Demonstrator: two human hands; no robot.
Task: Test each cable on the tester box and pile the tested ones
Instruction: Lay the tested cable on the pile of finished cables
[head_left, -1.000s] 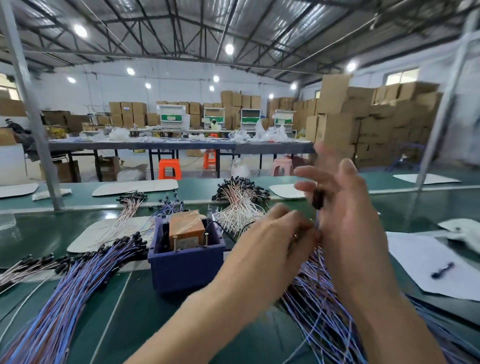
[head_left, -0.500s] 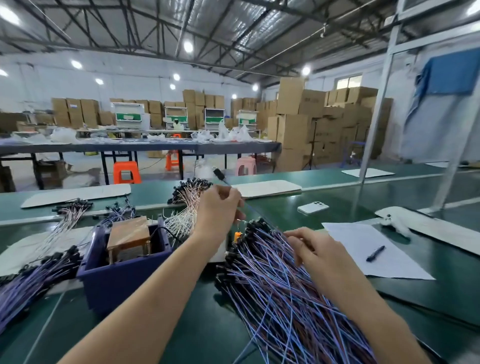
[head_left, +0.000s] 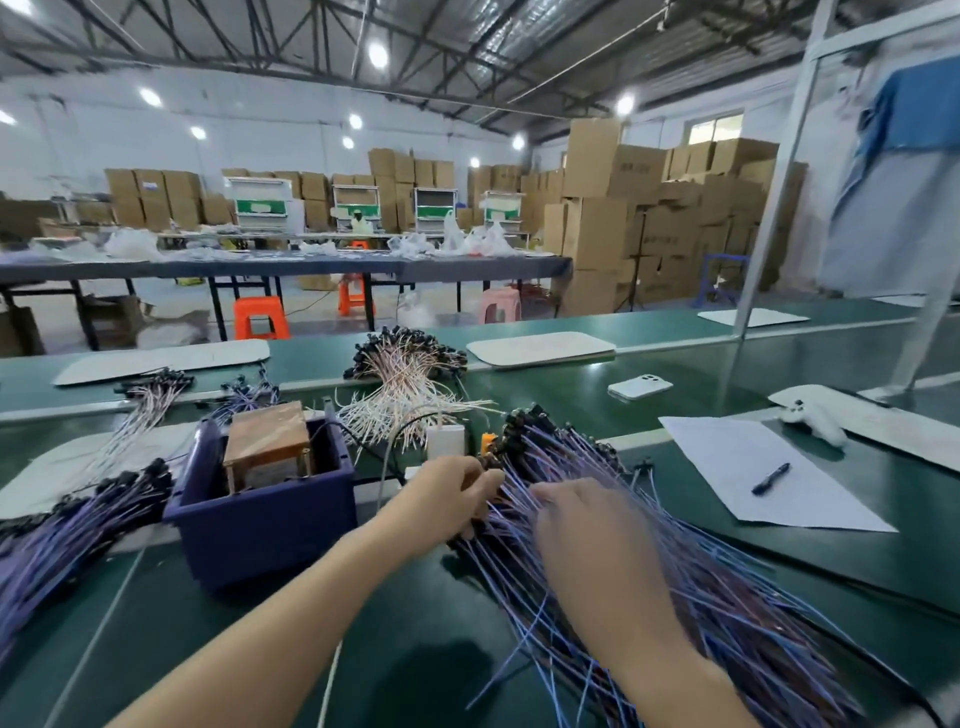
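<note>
Cables with blue and purple leads and black connector ends lie in a big fanned heap (head_left: 701, 587) on the green table (head_left: 426, 649), filling its right-hand foreground. Both hands are in that heap at its near-left edge: the left hand (head_left: 451, 493) is curled with its fingers closed around a few strands near the connector ends, and the right hand (head_left: 582, 519) lies palm-down on the wires just beside it, fingers pressed among them; whether it grips any strand I cannot tell. The two hands almost touch.

Left of them stands a dark blue bin (head_left: 260, 514) holding a brown boxy unit (head_left: 267, 447). Between bin and heap sit a small white block (head_left: 445, 441) and an orange part (head_left: 487, 442), with a thin black lead looping across. A second blue-wired bundle (head_left: 62, 540) lies at far left, a pinkish-white bundle (head_left: 410, 384) behind the bin, and two smaller bunches (head_left: 150, 395) farther left. To the right are a white sheet (head_left: 763, 473) with a pen (head_left: 771, 478) on it, and a white phone (head_left: 640, 387) farther back.
</note>
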